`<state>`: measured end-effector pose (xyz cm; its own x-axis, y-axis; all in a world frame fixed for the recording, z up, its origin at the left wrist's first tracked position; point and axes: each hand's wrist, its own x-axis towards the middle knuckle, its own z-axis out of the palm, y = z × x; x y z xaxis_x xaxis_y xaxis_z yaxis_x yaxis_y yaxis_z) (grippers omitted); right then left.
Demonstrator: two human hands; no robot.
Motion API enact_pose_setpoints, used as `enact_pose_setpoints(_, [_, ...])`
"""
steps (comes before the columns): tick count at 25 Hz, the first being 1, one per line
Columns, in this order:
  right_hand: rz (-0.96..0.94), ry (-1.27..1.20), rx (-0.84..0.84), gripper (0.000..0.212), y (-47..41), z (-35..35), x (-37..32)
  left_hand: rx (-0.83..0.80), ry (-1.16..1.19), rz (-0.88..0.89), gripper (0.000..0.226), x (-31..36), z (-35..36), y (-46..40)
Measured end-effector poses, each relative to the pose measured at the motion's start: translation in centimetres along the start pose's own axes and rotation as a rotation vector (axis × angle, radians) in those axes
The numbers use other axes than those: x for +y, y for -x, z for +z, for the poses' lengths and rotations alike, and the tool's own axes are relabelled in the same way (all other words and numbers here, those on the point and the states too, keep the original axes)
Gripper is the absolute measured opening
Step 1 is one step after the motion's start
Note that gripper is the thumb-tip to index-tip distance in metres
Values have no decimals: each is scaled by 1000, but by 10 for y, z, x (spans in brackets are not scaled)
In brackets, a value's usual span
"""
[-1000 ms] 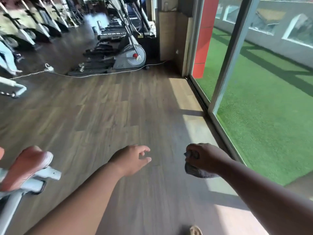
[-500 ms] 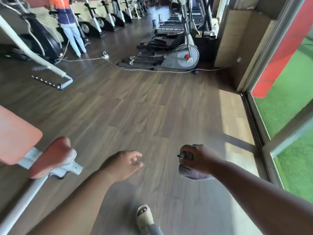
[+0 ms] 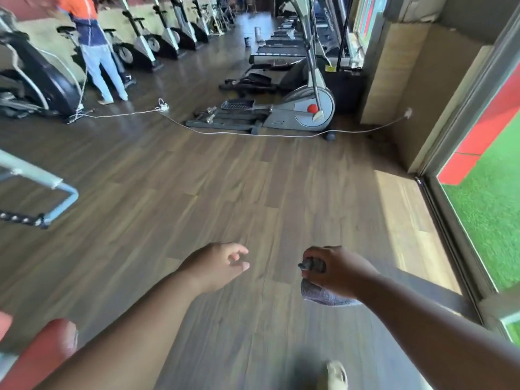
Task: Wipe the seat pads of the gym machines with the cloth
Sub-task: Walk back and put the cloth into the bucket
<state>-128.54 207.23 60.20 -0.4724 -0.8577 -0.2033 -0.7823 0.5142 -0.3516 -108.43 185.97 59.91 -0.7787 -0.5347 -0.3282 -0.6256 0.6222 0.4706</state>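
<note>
Foot: sandalled foot showed at the bottom edge, blurred, on the wood-plank floor.
Seat pad: red padded roller sat at the lower left corner, beside the left forearm, touched by neither hand.
Left hand: left hand reached forward over the floor, fingers loosely spread and slightly bent, holding nothing.
Right hand: right hand was clenched around a grey cloth; part of the cloth bunched out between the fingers and the rest hung below the fist.
Cloth position: in the air above the floor, well apart from the red pad and from every machine.
Frame: pale metal machine frame with a dark studded bar stood at the left edge.
Window: sliding glass door ran along the right, green turf outside, a sunlit patch on the floor next to it.
Cable: white cord lay across the floor from the left machines to a wall socket on the right.
Elliptical: grey elliptical trainer with a red knob stood just behind the cord.
Treadmills: row of treadmills stretched away behind the elliptical.
Bikes: exercise bikes lined the far left wall.
Person: someone in an orange top and light trousers stood among the bikes, blurred.
</note>
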Motion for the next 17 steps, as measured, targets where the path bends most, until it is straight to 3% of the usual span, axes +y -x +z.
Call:
enact_pose_setpoints(7, [-186, 40, -54, 31, -261, -61, 21, 143, 93, -181, 37, -42, -67, -178])
enact_pose_setpoints(12, [-346, 83, -133, 34, -411, -82, -34, 231, 180, -295, 33, -92, -128, -240])
enact_pose_setpoints(17, [-448, 83, -137, 36, -549, -72, -118, 315, 191, -337, 34, -188, -206, -307])
